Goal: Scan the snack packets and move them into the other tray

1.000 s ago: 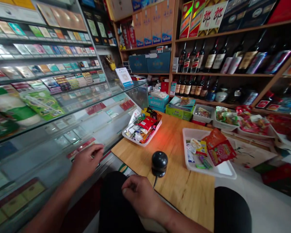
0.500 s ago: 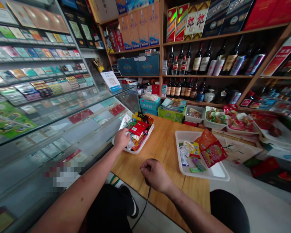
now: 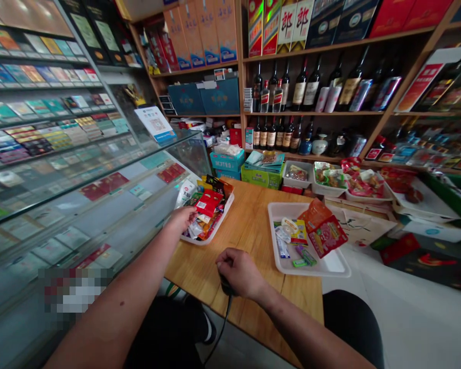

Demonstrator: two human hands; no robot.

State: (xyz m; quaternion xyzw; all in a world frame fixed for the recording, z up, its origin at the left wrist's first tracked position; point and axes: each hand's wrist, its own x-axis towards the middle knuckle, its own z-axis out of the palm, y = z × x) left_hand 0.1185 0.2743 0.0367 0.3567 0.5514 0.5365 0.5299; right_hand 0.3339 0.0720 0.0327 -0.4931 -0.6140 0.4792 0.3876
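Head view | left hand (image 3: 182, 218) reaches into the white tray (image 3: 211, 233) of snack packets (image 3: 207, 205) at the desk's (image 3: 249, 230) left edge, its grip on them too hidden to tell | right hand (image 3: 240, 271) clenched over a black corded scanner (image 3: 226, 288) at the near desk edge | second tray (image 3: 330, 264) to the right.

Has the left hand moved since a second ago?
Yes. The left hand went from the glass counter forward onto the left tray of snack packets.
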